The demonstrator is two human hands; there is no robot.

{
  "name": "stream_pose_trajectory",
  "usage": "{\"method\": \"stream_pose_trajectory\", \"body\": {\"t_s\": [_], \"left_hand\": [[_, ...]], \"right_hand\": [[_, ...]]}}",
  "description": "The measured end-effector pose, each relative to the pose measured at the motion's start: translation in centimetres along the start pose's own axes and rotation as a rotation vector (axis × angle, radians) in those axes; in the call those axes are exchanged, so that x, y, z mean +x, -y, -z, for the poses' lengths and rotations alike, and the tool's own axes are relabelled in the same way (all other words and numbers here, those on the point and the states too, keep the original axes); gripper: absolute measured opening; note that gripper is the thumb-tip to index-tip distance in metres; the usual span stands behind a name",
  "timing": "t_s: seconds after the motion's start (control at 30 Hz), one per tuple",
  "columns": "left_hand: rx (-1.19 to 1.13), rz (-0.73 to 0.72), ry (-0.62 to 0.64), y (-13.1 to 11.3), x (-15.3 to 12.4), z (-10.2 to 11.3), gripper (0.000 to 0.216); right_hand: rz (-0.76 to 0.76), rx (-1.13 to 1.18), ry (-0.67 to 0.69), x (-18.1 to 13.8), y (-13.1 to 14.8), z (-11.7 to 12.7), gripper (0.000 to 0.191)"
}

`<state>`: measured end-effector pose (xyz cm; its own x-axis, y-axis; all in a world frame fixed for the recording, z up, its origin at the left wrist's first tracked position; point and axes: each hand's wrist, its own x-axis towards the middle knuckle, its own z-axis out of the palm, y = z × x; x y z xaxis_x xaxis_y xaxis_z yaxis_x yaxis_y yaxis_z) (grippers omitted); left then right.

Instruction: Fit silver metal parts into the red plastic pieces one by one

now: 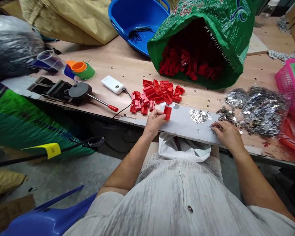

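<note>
Between the thumb and fingers of my left hand is a red plastic part, held upright just over the grey board. A pile of similar red plastic parts lies just beyond that hand. My right hand is at the board's right side, its fingertips pinched on a small metal piece too tiny to make out well. Left of it, shiny flat metal pieces are spread on the board. Darker small metal parts lie heaped behind the right hand.
A green sack full of red parts lies open at the back, beside a blue basin. To the left are a power bank and a lever tool. Bagged metal parts and a pink basket stand right.
</note>
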<state>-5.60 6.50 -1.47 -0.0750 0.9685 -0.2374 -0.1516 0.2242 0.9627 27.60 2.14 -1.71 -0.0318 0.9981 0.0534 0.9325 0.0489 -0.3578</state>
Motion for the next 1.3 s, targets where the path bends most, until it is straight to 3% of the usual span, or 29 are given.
{"method": "stream_pose_trajectory", "body": {"t_s": [0.1, 0.2, 0.33, 0.47, 0.67, 0.83, 0.93, 1.03, 1.23, 1.3], "left_hand": [[-0.317, 0.271, 0.205, 0.2, -2.5, -1.5, 0.026], [-0.421, 0.379, 0.276, 0.2, -4.2, -2.8, 0.032], [-0.420, 0.392, 0.299, 0.0, -5.3, -4.0, 0.034], [-0.407, 0.435, 0.369, -0.6, -5.9, -4.6, 0.055], [-0.495, 0.505, 0.470, -0.5, -6.3, -4.9, 0.041], [-0.555, 0.476, 0.545, 0.3, -6.4, -4.8, 0.040], [-0.528, 0.366, 0.525, 0.7, -6.6, -4.9, 0.055], [-0.410, 0.149, 0.456, 1.2, -6.7, -5.0, 0.065], [0.162, -0.525, 0.241, 1.7, -7.1, -5.2, 0.030], [0.277, -0.672, 0.205, 1.6, -7.3, -5.3, 0.026]], "right_hand": [[-0.026, -0.019, 0.019, 0.1, 0.3, -0.3, 0.018], [-0.029, -0.021, 0.007, 0.1, 0.4, -0.3, 0.019], [-0.038, 0.093, -0.030, -0.1, 0.7, 0.1, 0.018], [-0.020, 0.325, -0.004, -0.6, 1.7, 0.4, 0.019], [0.039, 0.523, -0.005, -1.3, 4.6, 0.9, 0.019], [0.039, 0.602, 0.000, -1.7, 6.5, 1.6, 0.023], [0.051, 0.613, 0.012, -2.2, 7.4, 2.2, 0.022], [0.084, 0.588, 0.000, -2.8, 8.2, 2.7, 0.019], [0.212, 0.553, -0.031, -3.5, 9.2, 2.1, 0.014], [0.265, 0.527, -0.029, -3.4, 9.4, 1.7, 0.012]]}}
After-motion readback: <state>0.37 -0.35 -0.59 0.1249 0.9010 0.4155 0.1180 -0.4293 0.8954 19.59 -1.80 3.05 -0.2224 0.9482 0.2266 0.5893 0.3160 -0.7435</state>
